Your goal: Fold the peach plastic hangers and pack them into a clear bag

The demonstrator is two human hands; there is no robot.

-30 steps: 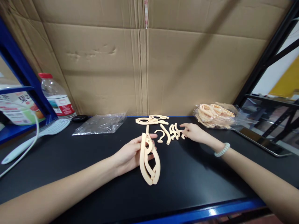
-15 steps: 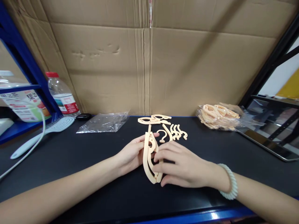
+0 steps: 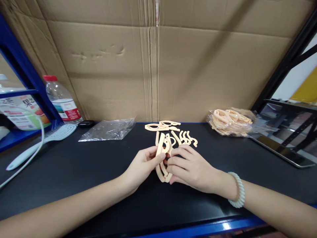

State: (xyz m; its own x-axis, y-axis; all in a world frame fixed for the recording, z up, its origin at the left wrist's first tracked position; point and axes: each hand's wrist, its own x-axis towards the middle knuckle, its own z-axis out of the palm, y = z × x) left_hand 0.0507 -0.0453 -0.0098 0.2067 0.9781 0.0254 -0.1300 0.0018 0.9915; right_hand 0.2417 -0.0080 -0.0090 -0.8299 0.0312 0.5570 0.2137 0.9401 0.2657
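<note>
A cream plastic folding hanger (image 3: 159, 172), its arms folded close together, is held upright between both hands above the dark tabletop. My left hand (image 3: 146, 162) grips its left side, thumb lying across the front. On the opposite side, my right hand (image 3: 189, 167) has its fingers curled round the right arm, hiding part of it. Just behind the hands lie loose hanger hooks (image 3: 189, 138) and straight arm pieces (image 3: 175, 136). Farther back rest more folded hanger parts (image 3: 162, 125).
A clear plastic bag (image 3: 106, 129) lies at the back left, beside a black case (image 3: 86, 123), a pale blue hairbrush (image 3: 59, 133) and a bottle (image 3: 63, 102). At the back right are bagged hanger parts (image 3: 230, 122) and a dark glossy tablet-like panel (image 3: 282, 150). Cardboard (image 3: 111, 66) stands behind.
The hanger has been raised slightly away from me. My left thumb now presses on its front, where before it was behind. My right hand has shifted with it.
</note>
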